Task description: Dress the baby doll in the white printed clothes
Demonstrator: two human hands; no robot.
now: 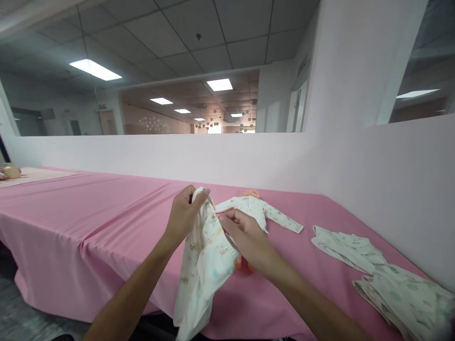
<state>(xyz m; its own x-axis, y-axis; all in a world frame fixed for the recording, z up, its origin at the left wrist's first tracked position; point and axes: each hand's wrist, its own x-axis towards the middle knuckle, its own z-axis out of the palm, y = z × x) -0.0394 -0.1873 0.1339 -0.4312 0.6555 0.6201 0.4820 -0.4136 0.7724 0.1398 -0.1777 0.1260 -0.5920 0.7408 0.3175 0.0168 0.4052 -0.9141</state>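
A pair of white printed baby pants (204,265) hangs in front of me above the table's near edge. My left hand (184,213) is closed on the top edge, its thumb pressing the cloth against the fingers. My right hand (245,232) pinches the opening on the other side; part of its grip is hidden. Behind the pants lies a doll in a white printed long-sleeved baby top (250,206), arms spread. Its head (251,193) shows at the far end, and orange-toned legs (244,264) peek out below my right hand.
Pink cloth (117,213) covers the long table, which runs along a white wall (170,154) with windows. Several pale printed baby garments (398,284) lie at the right. At the far left, a yellowish object (11,170) stands by a light mat (42,175).
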